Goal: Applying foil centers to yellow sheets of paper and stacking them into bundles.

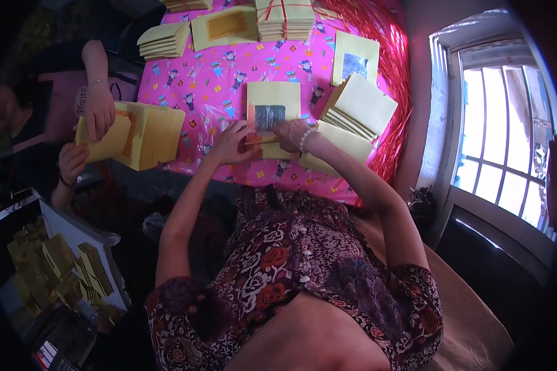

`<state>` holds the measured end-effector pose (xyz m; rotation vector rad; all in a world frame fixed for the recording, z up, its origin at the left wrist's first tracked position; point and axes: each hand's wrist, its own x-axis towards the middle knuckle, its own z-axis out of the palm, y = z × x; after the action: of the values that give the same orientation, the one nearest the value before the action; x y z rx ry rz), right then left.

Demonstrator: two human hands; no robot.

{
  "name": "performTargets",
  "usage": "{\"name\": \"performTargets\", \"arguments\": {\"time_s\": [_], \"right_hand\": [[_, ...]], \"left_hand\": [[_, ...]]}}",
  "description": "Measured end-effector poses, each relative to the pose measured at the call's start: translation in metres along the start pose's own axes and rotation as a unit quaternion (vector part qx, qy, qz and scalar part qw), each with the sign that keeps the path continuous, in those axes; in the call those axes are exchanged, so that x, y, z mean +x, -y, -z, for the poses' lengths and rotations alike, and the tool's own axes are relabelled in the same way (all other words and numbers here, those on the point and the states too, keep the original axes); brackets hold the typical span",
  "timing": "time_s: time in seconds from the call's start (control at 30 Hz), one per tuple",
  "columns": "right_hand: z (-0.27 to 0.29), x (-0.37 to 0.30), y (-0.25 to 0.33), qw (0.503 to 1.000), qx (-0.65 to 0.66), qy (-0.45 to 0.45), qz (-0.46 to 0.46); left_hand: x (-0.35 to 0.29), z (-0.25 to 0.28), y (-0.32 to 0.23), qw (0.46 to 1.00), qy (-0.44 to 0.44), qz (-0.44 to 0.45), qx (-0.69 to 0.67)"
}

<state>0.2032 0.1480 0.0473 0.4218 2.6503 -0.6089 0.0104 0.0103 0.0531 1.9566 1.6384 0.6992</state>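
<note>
A pale yellow paper envelope [272,91] lies upright before me on the pink table, a dark grey rectangle [270,117] on its middle. My left hand [232,143] rests at its left edge, fingers stretched toward the paper. Over its right side, my right hand [293,133] is curled closed, and its fingers hide whatever they hold. A narrow tan strip [261,141], perhaps a folded paper edge, runs between the two hands; its kind is unclear. Close to my right wrist, a fanned stack of yellow envelopes [360,110] leans over more paper [335,147].
A tied envelope bundle [284,18] and another stack [164,41] stand at the back. Shiny red strands [397,80] line the table's right side, near a barred window [504,123]. At left, another person's hand [99,114] touches a thick yellow stack [158,136].
</note>
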Motion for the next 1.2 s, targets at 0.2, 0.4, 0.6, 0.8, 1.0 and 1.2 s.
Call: {"name": "performTargets", "arguments": {"time_s": [0.2, 0.4, 0.6, 0.8, 1.0, 1.2], "right_hand": [[0.038, 0.004, -0.023, 0.996, 0.078, 0.03, 0.022], [0.058, 0.018, -0.062, 0.976, 0.146, -0.149, -0.067], [0.035, 0.055, -0.077, 0.967, 0.149, -0.173, -0.115], [0.019, 0.072, -0.081, 0.965, 0.146, -0.166, -0.144], [0.018, 0.077, -0.081, 0.962, 0.142, -0.181, -0.148], [0.02, 0.08, -0.075, 0.958, 0.145, -0.187, -0.164]], "left_hand": [[0.024, 0.005, 0.038, 0.998, 0.02, 0.023, 0.046], [0.049, -0.002, 0.061, 0.989, -0.045, 0.118, -0.075], [0.049, -0.023, 0.067, 0.957, -0.113, 0.219, -0.152], [0.053, -0.044, 0.047, 0.901, -0.208, 0.298, -0.237], [0.051, -0.055, 0.047, 0.891, -0.229, 0.334, -0.204], [0.054, -0.054, 0.041, 0.893, -0.235, 0.347, -0.163]]}}
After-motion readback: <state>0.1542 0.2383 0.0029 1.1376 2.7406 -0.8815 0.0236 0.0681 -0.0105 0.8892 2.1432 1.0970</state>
